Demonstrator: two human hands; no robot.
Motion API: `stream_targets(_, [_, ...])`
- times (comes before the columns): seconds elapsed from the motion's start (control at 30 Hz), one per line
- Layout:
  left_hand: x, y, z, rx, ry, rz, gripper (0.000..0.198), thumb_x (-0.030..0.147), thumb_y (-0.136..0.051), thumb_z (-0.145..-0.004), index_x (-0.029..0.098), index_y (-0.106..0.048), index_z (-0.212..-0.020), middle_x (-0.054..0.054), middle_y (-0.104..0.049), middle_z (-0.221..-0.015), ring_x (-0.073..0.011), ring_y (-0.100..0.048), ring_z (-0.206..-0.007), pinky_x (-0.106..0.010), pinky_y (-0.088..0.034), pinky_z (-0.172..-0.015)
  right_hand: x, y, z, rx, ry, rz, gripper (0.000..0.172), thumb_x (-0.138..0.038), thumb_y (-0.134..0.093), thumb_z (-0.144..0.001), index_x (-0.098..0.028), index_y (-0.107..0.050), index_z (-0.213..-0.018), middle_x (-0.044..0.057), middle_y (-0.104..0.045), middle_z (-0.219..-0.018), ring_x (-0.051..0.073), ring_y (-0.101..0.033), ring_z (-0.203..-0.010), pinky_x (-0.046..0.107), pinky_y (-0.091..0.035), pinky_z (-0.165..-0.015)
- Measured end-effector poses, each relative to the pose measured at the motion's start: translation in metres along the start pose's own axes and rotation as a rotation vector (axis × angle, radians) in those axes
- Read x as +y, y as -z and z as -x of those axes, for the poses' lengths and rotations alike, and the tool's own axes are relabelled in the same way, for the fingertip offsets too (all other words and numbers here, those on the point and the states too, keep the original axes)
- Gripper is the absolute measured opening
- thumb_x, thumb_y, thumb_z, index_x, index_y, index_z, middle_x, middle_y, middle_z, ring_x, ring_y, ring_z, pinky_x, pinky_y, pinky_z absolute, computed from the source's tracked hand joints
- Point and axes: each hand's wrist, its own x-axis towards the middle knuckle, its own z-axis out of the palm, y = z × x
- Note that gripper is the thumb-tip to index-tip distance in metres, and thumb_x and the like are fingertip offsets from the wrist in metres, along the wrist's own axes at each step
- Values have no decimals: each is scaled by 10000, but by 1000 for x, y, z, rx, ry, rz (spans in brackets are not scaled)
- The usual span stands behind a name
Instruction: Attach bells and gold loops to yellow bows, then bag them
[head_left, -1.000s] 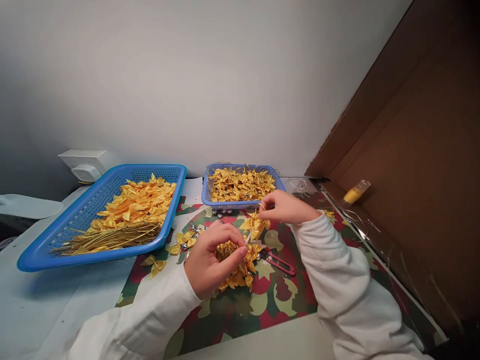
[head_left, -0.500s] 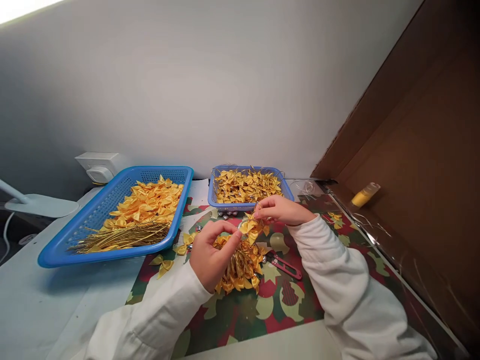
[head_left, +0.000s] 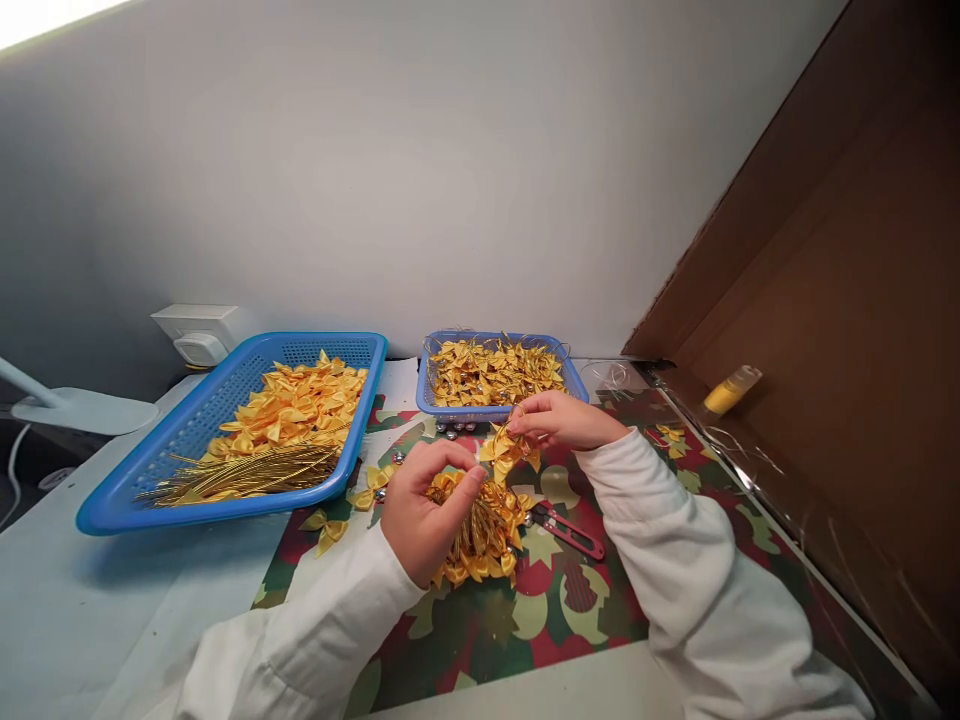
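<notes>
1. Gold ribbon bow (head_left: 504,455) hangs just above the patterned sheet (head_left: 450,650), below the right fingertips and in front of the small blue basket (head_left: 472,411).
2. Right hand (head_left: 568,420) pinches thin gold cord (head_left: 512,422) at the bow's top between thumb and forefinger.
3. Left hand (head_left: 426,512) has thumb and forefinger tips close together near the bow; whether they pinch anything, I cannot tell.
4. Beneath and beside the left hand lies a heap of corded bows (head_left: 487,535), with burgundy-handled snips (head_left: 574,535) at its right edge.
5. Small silver bells (head_left: 451,434) sit before the small basket, which holds more corded bows (head_left: 495,370).
6. Left of it, a large blue basket (head_left: 225,517) holds loose bows (head_left: 300,405) and a bundle of gold cords (head_left: 247,475).
</notes>
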Motion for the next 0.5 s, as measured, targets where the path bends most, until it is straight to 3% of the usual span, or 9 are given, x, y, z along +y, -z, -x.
stream_targets(0.27, [-2,1,-2,-85,17,73,156,288,-545,-824,206,-579,-695,-22,-632,-753,-195,-569,-775,-340,-410,-762,5,2,-2,-33,-16,-1,263,-388,-760,-616,-159,-678,-715,0,-625,-761,106,-529,-702,227,-392,-607])
stream_targets(0.5, [-8,-2,-5,1,97,158,171,297,-560,-792,198,-577,-653,-28,-626,-708,-194,-572,-740,-321,-441,-704,18,1,-13,-33,101,18,340,-444,-762,-611,-147,-735,-773,42,-689,-841,124,-563,-717,242,-405,-614])
